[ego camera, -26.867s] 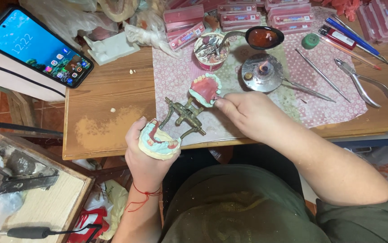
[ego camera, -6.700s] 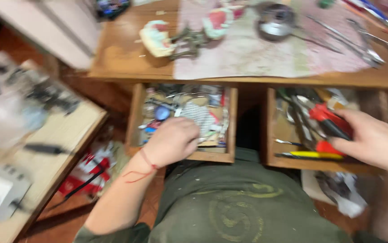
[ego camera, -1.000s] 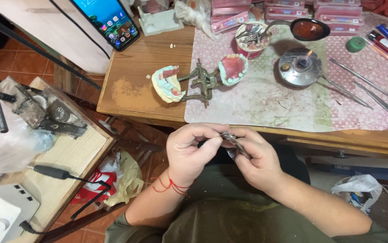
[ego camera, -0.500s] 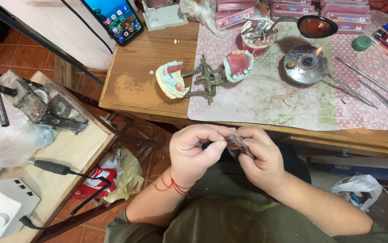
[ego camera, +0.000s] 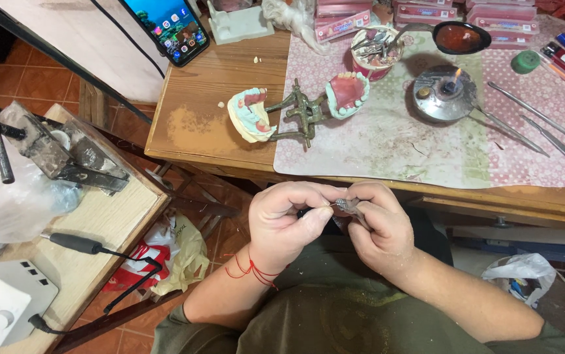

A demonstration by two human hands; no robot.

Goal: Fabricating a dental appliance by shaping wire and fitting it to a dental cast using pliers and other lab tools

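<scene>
My left hand (ego camera: 289,219) and my right hand (ego camera: 377,226) meet in front of my lap, just below the table's front edge. Between their fingertips they pinch a small grey metal tool (ego camera: 346,206) with a thin wire-like piece pointing left. A red string is tied round my left wrist. On the table above stands a metal dental articulator (ego camera: 302,115), opened out, with a plaster cast and pink denture (ego camera: 251,115) on its left arm and another denture cast (ego camera: 346,92) on its right.
A patterned mat (ego camera: 426,131) covers the wooden table (ego camera: 190,124); on it are a lit spirit burner (ego camera: 445,92), a cup of instruments (ego camera: 373,49), long metal tools (ego camera: 538,128) and a phone (ego camera: 167,26). A side bench (ego camera: 92,216) at left carries a vise, a cable and a white box.
Both hands have stayed together at my lap, fingers shifting slightly round the small metal tool. The view has drifted a little; nothing on the table has moved.
</scene>
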